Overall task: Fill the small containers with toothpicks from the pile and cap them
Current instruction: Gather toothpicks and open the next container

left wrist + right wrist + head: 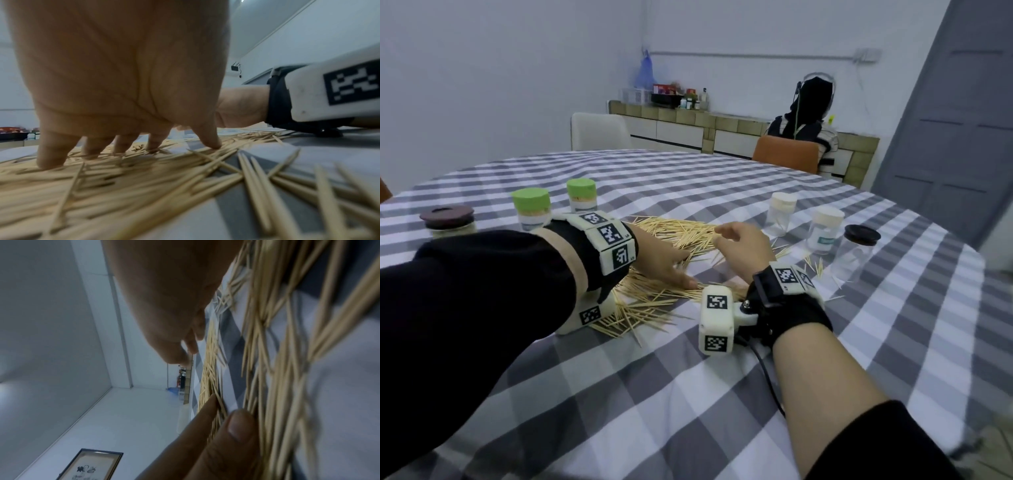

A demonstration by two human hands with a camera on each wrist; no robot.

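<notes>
Hands [664, 260] on toothpick pile [681, 233], left wrist view shows fingertips [51, 162] pressing

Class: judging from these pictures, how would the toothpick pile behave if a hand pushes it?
The toothpicks lie loose and crisscrossed, so they would probably scatter rather than slide together. Thin and round, strays may roll on the cloth.

A grey-and-white checked cloth [688, 394] covers the round bench. Beyond its far edge stand a pale chair [599, 132] and an orange chair [786, 156], the orange one taken by a seated person in a striped top [806, 132]. A tiled counter [722, 120] runs along the back wall with bottles and boxes [678, 94] on it, and a blue bag [645, 70] hangs above them. A grey door [955, 137] stands at the right. In the right wrist view, a framed picture [90, 465] hangs on the wall.
</notes>
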